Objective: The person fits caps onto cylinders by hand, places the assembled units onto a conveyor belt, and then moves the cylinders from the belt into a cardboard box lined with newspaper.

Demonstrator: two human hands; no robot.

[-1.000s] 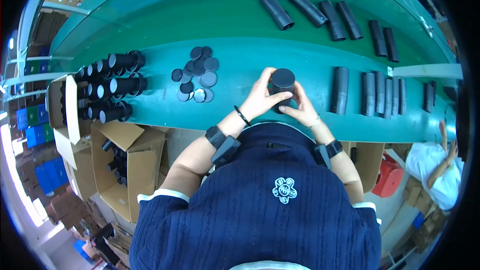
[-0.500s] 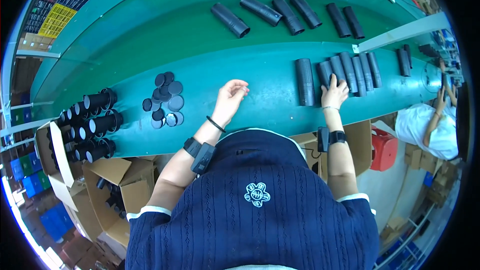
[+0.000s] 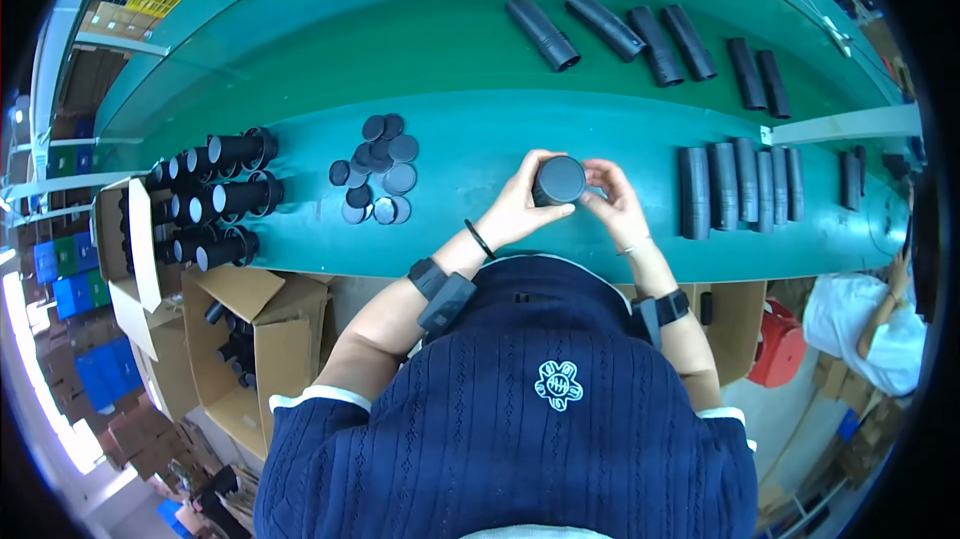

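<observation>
A black tube [image 3: 560, 181] stands end-on in front of my body, its round flat end facing up. My left hand [image 3: 527, 204] is closed around its left side, with the thumb across the near side. At the tube's right edge are the bent fingers and thumb of my right hand [image 3: 613, 205], seemingly pinching its side. The lower part of the tube is hidden by its top and my hands. To the left, a loose cluster of black round caps [image 3: 380, 154] lies on the green bench [image 3: 470, 129]. A row of black ribbed tubes [image 3: 725, 184] lies to the right.
More black tubes [image 3: 600, 24] lie along the back of the bench. Black cylinders with pale ends [image 3: 235, 149] are stacked at the left. Open cardboard boxes [image 3: 285, 349] stand below the front edge. A person in white [image 3: 860, 324] and a red stool [image 3: 778, 344] are at right.
My right hand has come left from the tube row, which has one tube fewer. A tube is now between my hands, and the left hand has closed on it. The view has shifted.
</observation>
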